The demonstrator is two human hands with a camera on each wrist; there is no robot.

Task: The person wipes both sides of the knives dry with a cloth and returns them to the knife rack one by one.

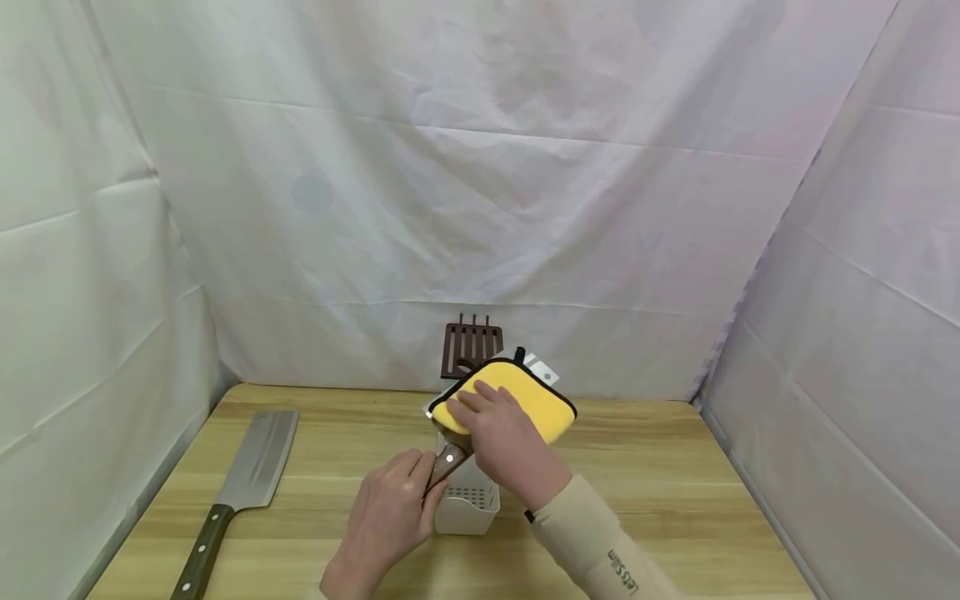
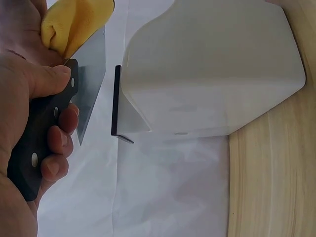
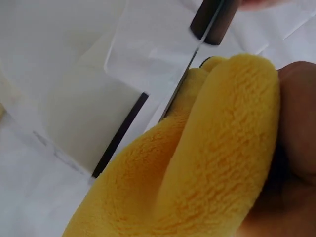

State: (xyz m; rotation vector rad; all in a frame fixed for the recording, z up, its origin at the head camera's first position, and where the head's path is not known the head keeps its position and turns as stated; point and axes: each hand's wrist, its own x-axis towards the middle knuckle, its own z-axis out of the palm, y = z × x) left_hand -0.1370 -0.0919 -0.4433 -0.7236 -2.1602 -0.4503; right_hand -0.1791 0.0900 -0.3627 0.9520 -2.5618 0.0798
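My left hand [image 1: 392, 510] grips the dark riveted handle [image 2: 42, 131] of a broad-bladed kitchen knife. The blade [image 2: 92, 66] slants up and to the right, and a hole shows near its far corner in the head view. Over the blade lies a yellow plush cloth [image 1: 534, 400] with black edging. My right hand [image 1: 513, 442] holds the cloth against the blade, fingers across its top; the thumb is hidden. Seen from the right wrist, the cloth [image 3: 217, 143] is folded beside the blade's edge.
Below the hands stands a white holder [image 1: 467, 523] with a perforated bottom. A dark slotted piece [image 1: 472, 346] rises behind it. A cleaver [image 1: 258, 458] lies on the wooden table [image 1: 352, 417] at the left. White sheeting [image 1: 450, 208] surrounds the back and sides.
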